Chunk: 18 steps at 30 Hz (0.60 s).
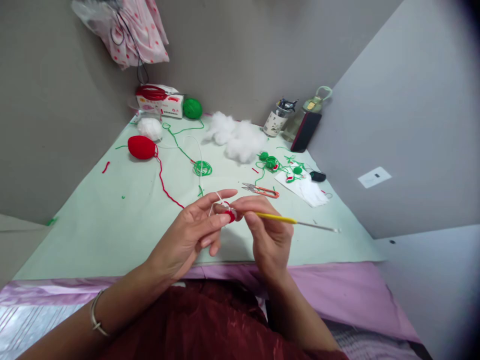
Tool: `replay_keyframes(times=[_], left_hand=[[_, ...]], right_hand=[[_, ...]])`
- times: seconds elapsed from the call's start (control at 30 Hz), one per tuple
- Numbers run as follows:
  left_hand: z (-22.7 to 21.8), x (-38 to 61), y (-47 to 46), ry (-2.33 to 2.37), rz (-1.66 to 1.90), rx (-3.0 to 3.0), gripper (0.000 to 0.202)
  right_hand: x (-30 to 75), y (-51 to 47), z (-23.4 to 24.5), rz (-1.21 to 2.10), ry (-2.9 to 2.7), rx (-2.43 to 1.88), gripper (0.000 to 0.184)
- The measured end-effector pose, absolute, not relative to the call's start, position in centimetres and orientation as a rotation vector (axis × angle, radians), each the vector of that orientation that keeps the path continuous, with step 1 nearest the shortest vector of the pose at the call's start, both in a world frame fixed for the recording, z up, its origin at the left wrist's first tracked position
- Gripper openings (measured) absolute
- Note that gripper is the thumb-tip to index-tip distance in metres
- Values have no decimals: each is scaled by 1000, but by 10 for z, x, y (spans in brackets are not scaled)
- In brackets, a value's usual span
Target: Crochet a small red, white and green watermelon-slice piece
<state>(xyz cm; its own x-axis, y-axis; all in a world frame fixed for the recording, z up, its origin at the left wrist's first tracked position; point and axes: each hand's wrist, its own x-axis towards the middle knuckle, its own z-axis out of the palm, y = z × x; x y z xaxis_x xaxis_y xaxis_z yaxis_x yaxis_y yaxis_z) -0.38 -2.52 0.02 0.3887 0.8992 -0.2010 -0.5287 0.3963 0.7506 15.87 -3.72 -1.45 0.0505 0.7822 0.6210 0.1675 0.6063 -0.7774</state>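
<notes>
My left hand (197, 230) pinches a small red and white crochet piece (229, 214) between thumb and fingers, with white yarn looped over the forefinger. My right hand (268, 232) grips a yellow-handled crochet hook (292, 220), its tip at the piece and its metal end pointing right. Both hands hover above the near part of the pale green table (93, 220). A red yarn strand runs from the piece back to a red yarn ball (141, 147) at the far left.
Orange-handled snips (261, 190) lie just beyond the hands. Further back are white stuffing (234, 134), a green yarn ball (192, 108), loose green yarn (202, 168), small green pieces on white paper (305, 189), a cup of tools (276, 120), a dark phone (305, 131) and a box (161, 103).
</notes>
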Motion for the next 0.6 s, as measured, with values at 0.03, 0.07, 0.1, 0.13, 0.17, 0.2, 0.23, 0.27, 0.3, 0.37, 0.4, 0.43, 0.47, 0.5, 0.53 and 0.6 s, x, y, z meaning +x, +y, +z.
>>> replay_keyframes(times=[0.03,0.07,0.1,0.13,0.17,0.2,0.23,0.27,0.3,0.37,0.4,0.43,0.47,0.5,0.53,0.6], left_hand=[[1,-2,-27,679,1009,671,38],[0,0,-28,699,1029,682,38],[0,1,-28,717,1047,681,40],[-1,2,-28,726,1052,668,41],[-2,2,-28,722,1038,647,41],[-3,1,-26,709,1014,618,40],[-4,0,-25,693,987,586,39],[-4,-2,-23,677,964,554,37],[-4,-3,-22,668,953,527,34],[-3,-5,-20,670,970,502,31],[-2,-6,-20,676,987,510,30],[-1,-6,-21,679,1001,535,30],[0,-5,-22,682,1010,568,30],[1,-4,-23,681,1015,602,29],[1,-3,-24,678,1016,629,29],[1,-1,-26,667,1006,650,30]], right_hand=[[158,-38,-16,523,-1518,-856,20],[158,-38,-19,449,-1555,-871,22],[157,-39,-23,346,-1596,-885,26],[157,-41,-26,226,-1642,-898,31],[158,-42,-29,112,-1691,-909,36],[158,-42,-31,24,-1730,-906,39],[159,-43,-31,-10,-1745,-896,41],[160,-43,-31,22,-1725,-892,39],[161,-42,-29,107,-1668,-891,35],[161,-40,-24,357,-1488,-890,25],[161,-39,-21,471,-1410,-875,22],[161,-37,-19,568,-1362,-862,21],[161,-36,-18,633,-1347,-843,19],[160,-35,-18,673,-1355,-828,18],[160,-35,-18,695,-1374,-825,17],[159,-35,-19,705,-1401,-825,16]])
